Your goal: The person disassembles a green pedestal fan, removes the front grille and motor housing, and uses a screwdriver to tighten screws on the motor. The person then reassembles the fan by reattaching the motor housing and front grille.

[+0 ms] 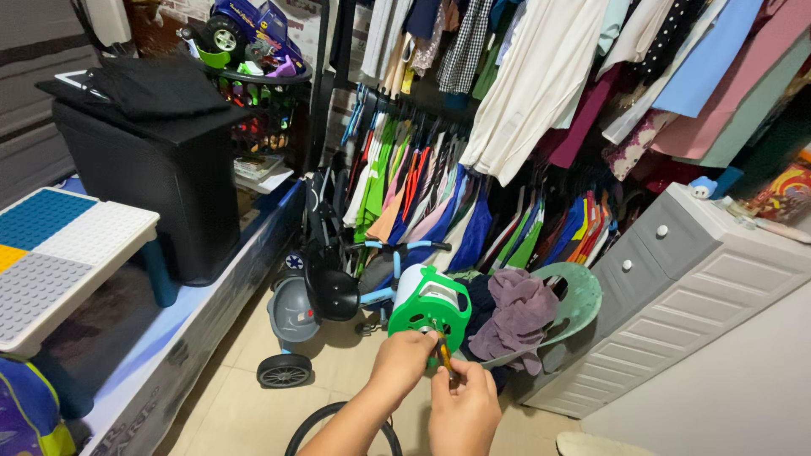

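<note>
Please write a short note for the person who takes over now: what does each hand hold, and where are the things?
Left hand: grips the lower edge of the green reel.
Right hand: pinches a small orange-brown tool, its tip at the reel.
The reel is held up in front of the tricycle and the purple cloth.
Done and left: cannot tell from this view.

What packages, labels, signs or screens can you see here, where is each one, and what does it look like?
Colourful package: on top of the white drawer unit at the right edge; flat, red, orange and yellow print.
Long printed box: on the floor along the left; blue and white top, dark side with pale lettering.
Round badge: on the dark tricycle; blue and white.
No screen or sign shows; both hands hold a green reel.
</note>
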